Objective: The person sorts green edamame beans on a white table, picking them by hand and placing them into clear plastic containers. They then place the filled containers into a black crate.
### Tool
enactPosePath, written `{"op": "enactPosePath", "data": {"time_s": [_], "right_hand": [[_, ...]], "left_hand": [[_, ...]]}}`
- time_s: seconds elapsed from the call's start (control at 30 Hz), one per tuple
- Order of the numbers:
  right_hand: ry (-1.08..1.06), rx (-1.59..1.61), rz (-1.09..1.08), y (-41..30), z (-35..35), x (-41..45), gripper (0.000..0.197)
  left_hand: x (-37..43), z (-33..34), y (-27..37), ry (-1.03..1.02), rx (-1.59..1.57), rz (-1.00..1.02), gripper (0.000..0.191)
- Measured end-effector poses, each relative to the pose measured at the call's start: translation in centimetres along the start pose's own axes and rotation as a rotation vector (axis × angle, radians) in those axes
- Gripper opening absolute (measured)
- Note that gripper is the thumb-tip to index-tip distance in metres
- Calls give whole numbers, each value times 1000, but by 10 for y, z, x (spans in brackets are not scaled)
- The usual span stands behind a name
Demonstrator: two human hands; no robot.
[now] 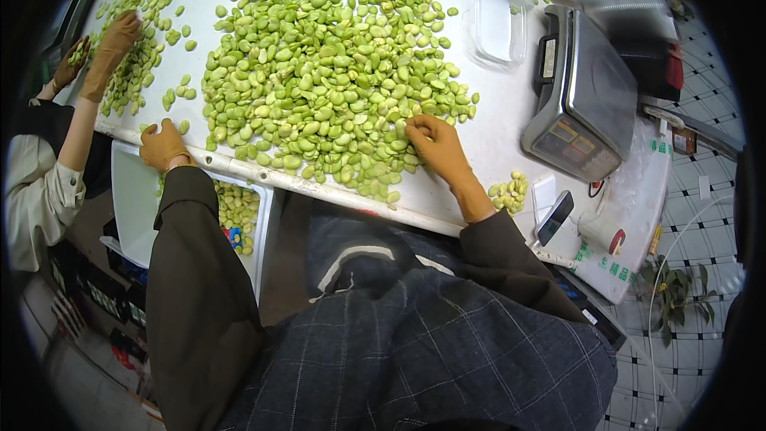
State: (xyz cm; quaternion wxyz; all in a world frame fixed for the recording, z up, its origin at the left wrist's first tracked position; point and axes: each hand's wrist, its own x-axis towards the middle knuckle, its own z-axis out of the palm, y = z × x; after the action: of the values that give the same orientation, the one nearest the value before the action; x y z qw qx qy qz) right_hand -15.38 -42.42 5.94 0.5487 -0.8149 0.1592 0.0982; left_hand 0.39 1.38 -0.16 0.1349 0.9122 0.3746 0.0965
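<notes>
A large pile of shelled green broad beans [335,60] covers the middle of the white table. At the pile's right side is my right hand [441,146] in an orange-brown glove, its fingers curled and fingertips touching the beans; whether one is pinched there I cannot tell. My left hand [163,146], gloved alike, is at the table's front edge, above a white foam box [133,203]. Its fingers are bent, and the palm is hidden. Inside the box lie yellowish-green beans [236,209] and a small blue and red packet [233,237], partly covered by my sleeve.
At left, a co-worker's gloved hands [119,36] are over a smaller bean pile [128,78]. On the right stand a weighing scale [589,96], clear plastic trays [499,24], a phone [555,217] and a small heap of yellowish beans [508,191]. A white cable [658,287] hangs nearby.
</notes>
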Motion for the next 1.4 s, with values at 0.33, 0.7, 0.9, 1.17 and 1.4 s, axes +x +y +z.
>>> {"op": "enactPosePath", "data": {"time_s": [0.33,0.7,0.9,1.17,1.4], "right_hand": [[26,93,52,-8,6,2,30],[-6,-44,35,-12,27,8,23],[-325,882,289,-16,-4,2,17],[244,-432,-278,-6,26,25,30],[135,-528,-250,7,44,28,21]], "left_hand": [[-1,2,-1,34,-5,-17,45],[0,3,-3,31,-32,-29,46],[-1,2,1,46,-38,1,44],[6,10,-17,104,13,154,41],[22,15,-19,3,110,69,49]]}}
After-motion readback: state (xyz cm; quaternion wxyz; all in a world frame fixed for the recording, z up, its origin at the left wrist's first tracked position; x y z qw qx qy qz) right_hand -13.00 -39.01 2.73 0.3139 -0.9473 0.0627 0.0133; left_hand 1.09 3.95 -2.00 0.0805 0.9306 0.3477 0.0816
